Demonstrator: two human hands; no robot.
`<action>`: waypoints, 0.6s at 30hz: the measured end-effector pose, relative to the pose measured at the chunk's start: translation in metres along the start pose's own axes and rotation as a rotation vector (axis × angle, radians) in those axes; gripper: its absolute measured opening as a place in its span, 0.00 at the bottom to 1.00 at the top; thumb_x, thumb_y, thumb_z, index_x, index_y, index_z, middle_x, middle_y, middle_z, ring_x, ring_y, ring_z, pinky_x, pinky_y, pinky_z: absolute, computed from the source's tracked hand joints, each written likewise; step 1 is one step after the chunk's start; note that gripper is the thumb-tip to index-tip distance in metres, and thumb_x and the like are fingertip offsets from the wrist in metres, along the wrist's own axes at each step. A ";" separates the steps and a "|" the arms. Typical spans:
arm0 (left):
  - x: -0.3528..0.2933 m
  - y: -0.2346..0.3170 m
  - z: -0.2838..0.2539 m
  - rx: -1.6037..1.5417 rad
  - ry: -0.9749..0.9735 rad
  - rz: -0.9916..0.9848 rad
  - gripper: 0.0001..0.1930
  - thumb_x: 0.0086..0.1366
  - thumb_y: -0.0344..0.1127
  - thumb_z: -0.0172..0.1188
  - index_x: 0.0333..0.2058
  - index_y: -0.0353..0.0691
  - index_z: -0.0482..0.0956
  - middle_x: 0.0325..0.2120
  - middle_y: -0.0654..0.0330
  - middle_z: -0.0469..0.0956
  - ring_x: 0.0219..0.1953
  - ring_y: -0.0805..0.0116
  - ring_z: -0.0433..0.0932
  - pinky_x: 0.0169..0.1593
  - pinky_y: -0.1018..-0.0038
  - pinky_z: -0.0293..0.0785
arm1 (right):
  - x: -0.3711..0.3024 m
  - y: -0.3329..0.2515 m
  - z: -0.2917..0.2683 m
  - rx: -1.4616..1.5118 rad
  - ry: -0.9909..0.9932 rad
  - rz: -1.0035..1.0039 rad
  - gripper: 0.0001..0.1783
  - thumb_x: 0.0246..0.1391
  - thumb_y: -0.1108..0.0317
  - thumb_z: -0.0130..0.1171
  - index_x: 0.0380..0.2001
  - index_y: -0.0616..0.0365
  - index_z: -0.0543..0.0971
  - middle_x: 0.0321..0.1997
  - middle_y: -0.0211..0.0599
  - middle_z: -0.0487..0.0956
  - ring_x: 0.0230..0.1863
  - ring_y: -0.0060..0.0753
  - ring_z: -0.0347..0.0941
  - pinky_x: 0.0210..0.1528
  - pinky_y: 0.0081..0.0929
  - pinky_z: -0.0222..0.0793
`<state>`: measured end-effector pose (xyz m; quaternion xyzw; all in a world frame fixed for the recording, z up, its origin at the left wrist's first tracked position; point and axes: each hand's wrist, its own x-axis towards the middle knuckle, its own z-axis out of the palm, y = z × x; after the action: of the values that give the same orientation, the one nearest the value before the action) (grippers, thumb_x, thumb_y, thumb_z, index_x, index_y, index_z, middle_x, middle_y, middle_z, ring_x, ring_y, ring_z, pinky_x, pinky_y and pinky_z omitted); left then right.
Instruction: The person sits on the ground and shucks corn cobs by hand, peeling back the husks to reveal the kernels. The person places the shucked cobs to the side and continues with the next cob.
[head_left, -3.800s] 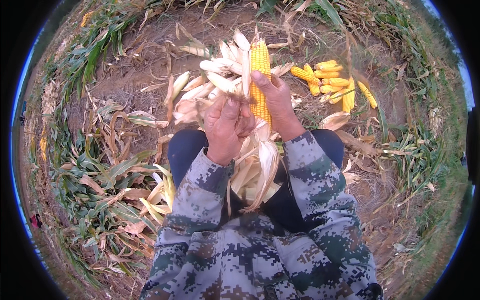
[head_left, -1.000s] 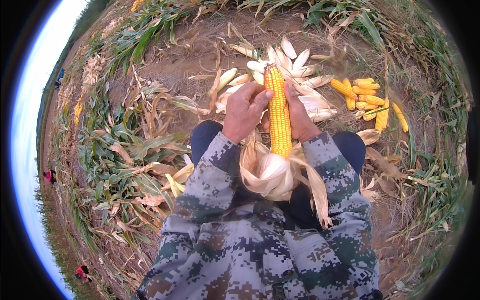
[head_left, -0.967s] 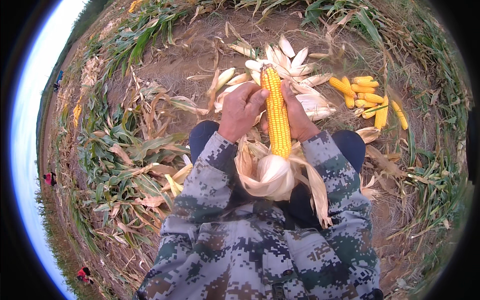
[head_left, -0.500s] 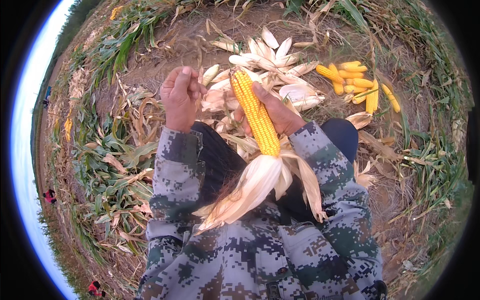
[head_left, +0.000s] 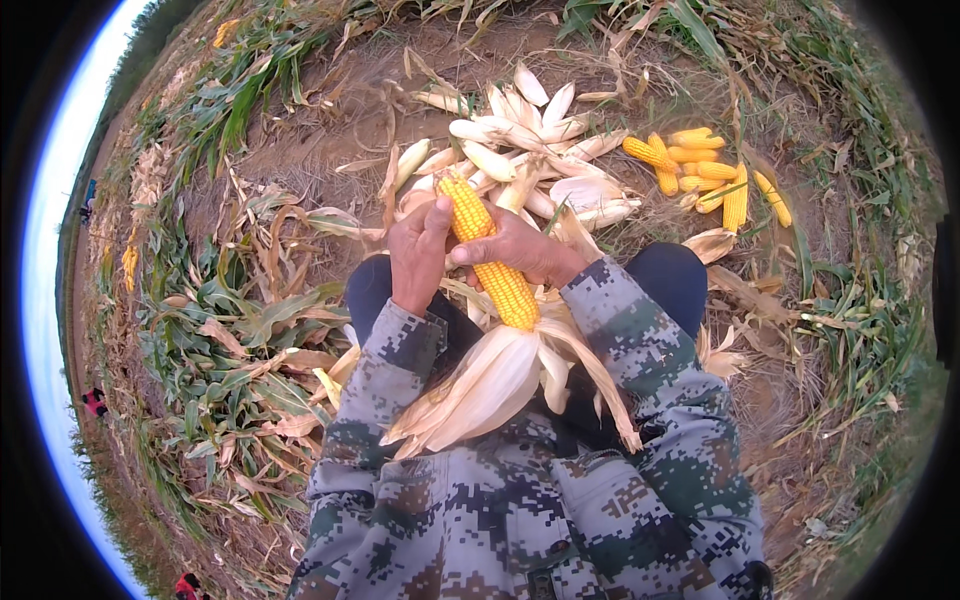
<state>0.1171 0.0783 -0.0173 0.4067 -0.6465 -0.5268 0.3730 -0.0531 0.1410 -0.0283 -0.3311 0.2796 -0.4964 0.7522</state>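
While your right hand (head_left: pixel 522 250) wraps the middle of the long, yellow, bare-kernelled corn ear (head_left: pixel 511 299) at frame centre, your left hand (head_left: pixel 416 252) grips its upper part, both narrow around it. Step looks like husking: pale, papery, dry husk (head_left: pixel 482 385) lies peeled back toward lower middle, seemingly joined at the base. Parting them would call for firm grip there.
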 end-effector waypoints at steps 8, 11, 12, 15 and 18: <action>0.011 0.009 -0.021 0.251 -0.007 0.226 0.20 0.78 0.45 0.57 0.33 0.33 0.81 0.22 0.67 0.77 0.24 0.78 0.71 0.28 0.74 0.68 | -0.003 0.003 -0.001 -0.064 -0.028 0.018 0.50 0.49 0.65 0.80 0.69 0.54 0.61 0.38 0.34 0.79 0.24 0.26 0.80 0.27 0.25 0.81; 0.015 0.019 -0.032 -0.014 -0.046 0.115 0.17 0.77 0.46 0.60 0.33 0.39 0.82 0.24 0.67 0.77 0.25 0.80 0.75 0.31 0.81 0.73 | 0.001 0.008 -0.001 -0.166 0.018 -0.033 0.59 0.45 0.62 0.83 0.73 0.58 0.56 0.40 0.34 0.79 0.28 0.25 0.80 0.30 0.25 0.80; 0.018 0.024 -0.035 -0.111 -0.006 0.135 0.16 0.76 0.46 0.60 0.34 0.38 0.82 0.25 0.67 0.78 0.25 0.80 0.75 0.31 0.81 0.74 | 0.002 0.009 -0.003 -0.215 0.066 -0.030 0.61 0.45 0.61 0.84 0.74 0.59 0.55 0.41 0.34 0.79 0.29 0.24 0.80 0.30 0.24 0.80; 0.025 0.032 -0.039 -0.313 0.126 0.212 0.15 0.74 0.44 0.63 0.47 0.36 0.80 0.33 0.63 0.80 0.31 0.78 0.77 0.37 0.77 0.79 | 0.006 0.012 -0.009 -0.330 0.167 0.030 0.68 0.40 0.56 0.86 0.76 0.66 0.51 0.49 0.39 0.80 0.40 0.25 0.79 0.41 0.25 0.79; 0.016 0.019 -0.029 -0.218 0.163 -0.005 0.24 0.73 0.49 0.65 0.56 0.35 0.76 0.37 0.62 0.81 0.35 0.77 0.79 0.43 0.76 0.79 | 0.012 0.020 -0.017 -0.494 0.188 -0.150 0.69 0.39 0.54 0.85 0.75 0.68 0.52 0.58 0.45 0.76 0.55 0.33 0.76 0.57 0.29 0.74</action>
<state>0.1342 0.0547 0.0070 0.4068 -0.5520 -0.5599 0.4651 -0.0499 0.1319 -0.0553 -0.4771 0.4354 -0.4960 0.5804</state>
